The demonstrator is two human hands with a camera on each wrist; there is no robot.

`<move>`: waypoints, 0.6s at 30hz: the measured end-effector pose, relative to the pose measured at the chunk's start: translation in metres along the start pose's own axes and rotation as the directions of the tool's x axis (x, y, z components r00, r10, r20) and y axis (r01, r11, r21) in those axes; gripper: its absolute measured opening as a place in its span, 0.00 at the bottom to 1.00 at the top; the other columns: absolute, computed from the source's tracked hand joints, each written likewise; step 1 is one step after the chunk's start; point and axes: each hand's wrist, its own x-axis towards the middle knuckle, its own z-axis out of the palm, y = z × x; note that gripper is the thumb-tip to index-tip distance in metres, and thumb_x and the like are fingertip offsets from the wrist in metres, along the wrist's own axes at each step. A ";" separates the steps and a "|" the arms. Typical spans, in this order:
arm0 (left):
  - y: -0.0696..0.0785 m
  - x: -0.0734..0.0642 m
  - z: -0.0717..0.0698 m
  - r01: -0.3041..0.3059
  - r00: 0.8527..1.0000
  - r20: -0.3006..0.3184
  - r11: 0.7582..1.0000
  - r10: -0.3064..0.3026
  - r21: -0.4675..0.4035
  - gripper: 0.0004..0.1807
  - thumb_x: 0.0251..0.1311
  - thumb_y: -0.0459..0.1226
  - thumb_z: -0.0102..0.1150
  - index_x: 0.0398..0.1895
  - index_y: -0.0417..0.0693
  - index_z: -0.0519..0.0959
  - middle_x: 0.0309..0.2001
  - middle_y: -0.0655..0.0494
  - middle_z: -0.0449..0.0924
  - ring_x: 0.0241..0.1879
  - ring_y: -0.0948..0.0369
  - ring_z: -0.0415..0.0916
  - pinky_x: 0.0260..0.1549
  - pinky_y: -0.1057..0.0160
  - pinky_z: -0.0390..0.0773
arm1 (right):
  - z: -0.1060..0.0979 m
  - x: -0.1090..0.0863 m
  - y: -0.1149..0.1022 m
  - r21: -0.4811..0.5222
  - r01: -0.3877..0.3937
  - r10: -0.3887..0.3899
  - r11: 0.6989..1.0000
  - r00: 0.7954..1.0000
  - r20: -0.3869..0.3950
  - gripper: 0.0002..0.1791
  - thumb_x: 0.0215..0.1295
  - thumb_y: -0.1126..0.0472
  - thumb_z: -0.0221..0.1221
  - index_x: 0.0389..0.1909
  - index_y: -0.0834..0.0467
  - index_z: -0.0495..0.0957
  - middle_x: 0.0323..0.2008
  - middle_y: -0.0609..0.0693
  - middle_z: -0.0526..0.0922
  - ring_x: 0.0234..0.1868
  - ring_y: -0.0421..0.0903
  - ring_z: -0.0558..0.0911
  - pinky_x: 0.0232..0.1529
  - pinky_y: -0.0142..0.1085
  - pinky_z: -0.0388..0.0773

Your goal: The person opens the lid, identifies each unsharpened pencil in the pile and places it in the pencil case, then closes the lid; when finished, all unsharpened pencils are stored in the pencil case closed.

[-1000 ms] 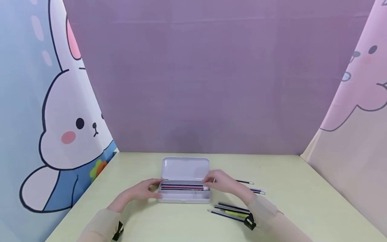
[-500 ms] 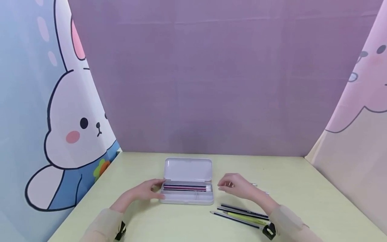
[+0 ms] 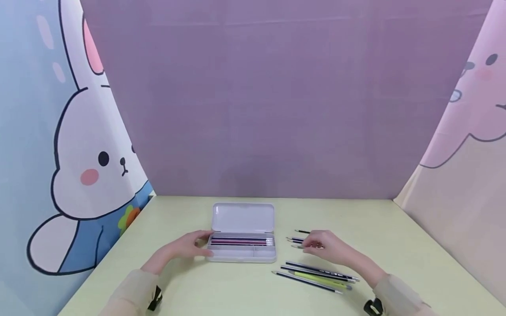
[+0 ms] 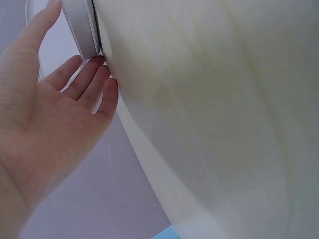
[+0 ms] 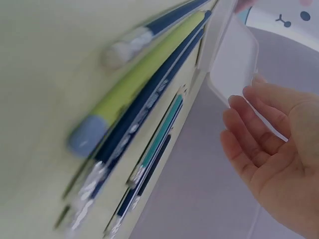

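A white pencil case (image 3: 265, 254) lies on the table, its lid (image 3: 243, 218) raised at the back. Several striped pencils (image 3: 239, 241) fill its rear compartment. My left hand (image 3: 183, 245) grips the case's left end, thumb at the front corner and fingers behind; the left wrist view shows those fingers (image 4: 82, 79) against its edge. To the right of the case, my right hand (image 3: 330, 247) hovers over a small group of pencils (image 3: 296, 239), which it partly hides. Its loosely bent fingers (image 5: 254, 129) hold nothing in the right wrist view; a teal pencil (image 5: 162, 130) lies beneath.
Nearer the front lies a second group: dark pencils (image 3: 304, 281) and a thicker yellow-green pencil (image 3: 322, 279) with a grey-blue end. A purple cloth (image 3: 253, 109) hangs behind the table (image 3: 221, 289), with cartoon-printed cloths (image 3: 87, 175) at the sides.
My right hand has left the right end of the case and moved right, over the loose pencils there. My left hand stays at the case.
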 end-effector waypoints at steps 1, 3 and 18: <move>-0.001 0.000 0.000 0.001 1.000 0.001 1.000 -0.001 0.002 0.41 0.51 0.49 0.66 0.66 0.42 0.64 0.63 0.41 0.68 0.61 0.45 0.66 0.59 0.43 0.68 | 0.000 -0.002 0.001 -0.004 0.003 -0.003 1.000 1.000 -0.001 0.07 0.61 0.61 0.60 0.36 0.61 0.82 0.32 0.45 0.82 0.29 0.30 0.74 0.29 0.26 0.77; -0.003 0.001 0.001 0.001 1.000 0.004 1.000 -0.001 -0.002 0.41 0.51 0.49 0.67 0.66 0.42 0.64 0.63 0.42 0.68 0.61 0.45 0.66 0.59 0.43 0.68 | -0.001 -0.007 0.003 -0.007 0.007 -0.007 1.000 1.000 0.001 0.07 0.61 0.61 0.60 0.35 0.61 0.82 0.32 0.45 0.82 0.29 0.30 0.74 0.29 0.26 0.77; 0.000 0.001 -0.002 -0.010 1.000 0.015 1.000 0.010 -0.018 0.42 0.52 0.49 0.66 0.67 0.41 0.63 0.64 0.40 0.66 0.62 0.43 0.64 0.60 0.39 0.64 | -0.006 -0.042 0.021 -0.013 0.039 -0.039 0.999 0.999 0.004 0.08 0.62 0.60 0.60 0.35 0.60 0.82 0.31 0.45 0.82 0.29 0.30 0.75 0.26 0.26 0.77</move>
